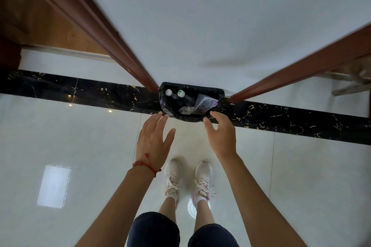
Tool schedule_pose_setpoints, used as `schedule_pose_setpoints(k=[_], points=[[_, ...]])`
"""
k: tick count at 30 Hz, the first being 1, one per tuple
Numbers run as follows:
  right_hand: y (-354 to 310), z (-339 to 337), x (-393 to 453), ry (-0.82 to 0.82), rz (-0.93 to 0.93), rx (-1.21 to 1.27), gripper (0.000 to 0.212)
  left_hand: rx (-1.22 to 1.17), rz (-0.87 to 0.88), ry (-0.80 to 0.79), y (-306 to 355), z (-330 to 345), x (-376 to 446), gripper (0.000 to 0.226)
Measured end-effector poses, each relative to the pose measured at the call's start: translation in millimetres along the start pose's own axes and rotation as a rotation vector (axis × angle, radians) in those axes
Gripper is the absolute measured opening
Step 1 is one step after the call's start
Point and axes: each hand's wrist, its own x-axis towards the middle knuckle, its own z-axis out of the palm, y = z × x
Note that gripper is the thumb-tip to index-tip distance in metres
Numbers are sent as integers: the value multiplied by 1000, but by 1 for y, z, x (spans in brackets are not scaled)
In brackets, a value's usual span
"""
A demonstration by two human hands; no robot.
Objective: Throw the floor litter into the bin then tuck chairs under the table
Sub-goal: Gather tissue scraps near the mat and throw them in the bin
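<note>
Two bottles [174,94], a paper wrapper [204,101] and crumpled tissue [186,109] are seen inside the black-lined bin [219,94]; both hands, left [153,140] and right [220,136], are held empty, fingers spread, just before its near rim

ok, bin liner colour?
Black: the liner is draped over the bin's rim, clearest in the head view.

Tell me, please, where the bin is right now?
In the head view the bin, lined with a black bag, stands against the white wall on the black marble strip, just beyond the fingertips of both open hands.
</note>
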Motion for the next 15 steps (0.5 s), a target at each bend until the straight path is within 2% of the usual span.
schedule_pose_setpoints(k=[2, 5, 9, 15], points=[[-1, -13, -12, -18, -136, -176, 40, 46, 30, -11, 8, -10, -2, 57], [-9, -38, -28, -3, -235, -340, 43, 101, 63, -25, 21, -29, -9, 57], [-29, -74, -49, 23, -303, -454, 43, 143, 87, -44, 43, -57, -23, 64], [-71, -127, -78, 67, -341, -496, 46, 159, 138, -35, 80, -105, -46, 68]])
